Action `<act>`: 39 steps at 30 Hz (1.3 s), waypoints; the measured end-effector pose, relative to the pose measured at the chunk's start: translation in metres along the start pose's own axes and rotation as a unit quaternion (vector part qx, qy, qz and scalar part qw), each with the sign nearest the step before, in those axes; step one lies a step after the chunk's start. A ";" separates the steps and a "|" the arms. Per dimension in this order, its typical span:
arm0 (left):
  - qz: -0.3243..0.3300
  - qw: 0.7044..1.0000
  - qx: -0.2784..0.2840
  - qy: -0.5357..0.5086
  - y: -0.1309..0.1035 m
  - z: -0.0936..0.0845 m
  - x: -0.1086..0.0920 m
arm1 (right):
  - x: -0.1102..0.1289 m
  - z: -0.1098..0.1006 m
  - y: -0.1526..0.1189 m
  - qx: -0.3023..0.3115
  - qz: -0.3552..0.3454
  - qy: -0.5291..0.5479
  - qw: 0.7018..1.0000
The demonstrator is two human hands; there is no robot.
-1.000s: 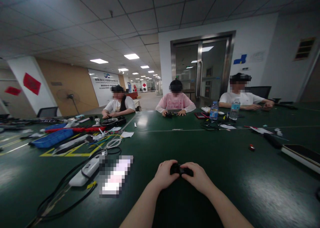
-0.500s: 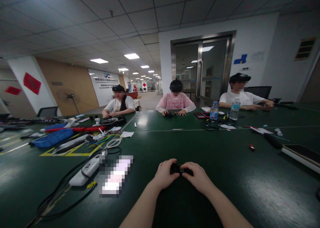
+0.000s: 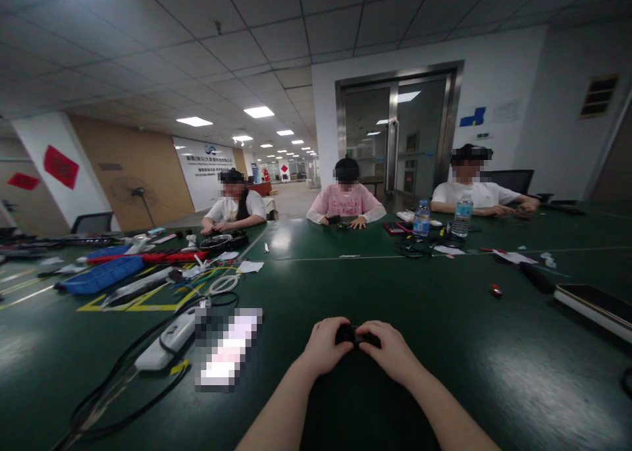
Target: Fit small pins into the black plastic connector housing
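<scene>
Low in the middle of the head view, a small black object sits between my hands, just over the green table or resting on it; I cannot tell which. My left hand is curled round its left end, thumb toward me. The fingers and thumb of my right hand close on its right end. Much of the object is hidden by the fingers, so its exact kind does not show.
Left of my hands lie a blurred-out bright panel, a white power strip with black cables, and a blue tray. A red item and a white-edged box lie right. Three co-workers sit opposite, near bottles.
My hands keep almost the same pose around the black object. Across the table, the co-worker in pink has raised a dark item slightly in one hand.
</scene>
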State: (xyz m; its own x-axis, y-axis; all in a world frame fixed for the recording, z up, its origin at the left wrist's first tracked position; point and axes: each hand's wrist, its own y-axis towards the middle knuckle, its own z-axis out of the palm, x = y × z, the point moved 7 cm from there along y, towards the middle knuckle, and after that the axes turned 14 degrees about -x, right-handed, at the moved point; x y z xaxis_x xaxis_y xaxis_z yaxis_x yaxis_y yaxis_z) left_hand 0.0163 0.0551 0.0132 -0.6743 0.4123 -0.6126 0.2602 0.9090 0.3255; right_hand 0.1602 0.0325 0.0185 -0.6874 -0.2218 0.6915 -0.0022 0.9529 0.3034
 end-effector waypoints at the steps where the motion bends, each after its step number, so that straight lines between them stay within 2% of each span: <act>1: 0.000 1.000 0.000 0.000 0.000 -0.001 -0.001 | 0.000 0.000 0.000 0.000 0.002 0.001 1.000; 12: -0.011 1.000 0.007 -0.001 0.000 0.002 0.005 | -0.003 -0.006 0.000 -0.013 0.043 0.057 0.997; 20: -0.027 0.999 0.014 -0.011 -0.002 0.001 0.008 | -0.023 -0.018 0.008 -0.072 0.091 0.155 0.981; 33: -0.042 0.998 0.004 -0.044 -0.002 0.000 0.010 | -0.055 -0.052 0.012 -0.208 0.180 0.332 0.902; 36: -0.054 0.994 0.003 -0.093 -0.001 -0.001 0.010 | -0.060 -0.057 0.011 -0.223 0.200 0.362 0.883; 39: -0.069 0.979 0.005 -0.190 0.000 -0.001 0.006 | -0.063 -0.059 0.011 -0.232 0.214 0.393 0.864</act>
State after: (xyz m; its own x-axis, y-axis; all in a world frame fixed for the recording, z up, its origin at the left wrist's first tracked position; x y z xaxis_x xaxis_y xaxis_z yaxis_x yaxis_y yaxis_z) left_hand 0.0118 0.0568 0.0104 -0.3981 0.2769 -0.8746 0.1933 0.9573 0.2151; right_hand 0.2468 0.0447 0.0167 0.1524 -0.1147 0.9816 0.5464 0.8374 0.0130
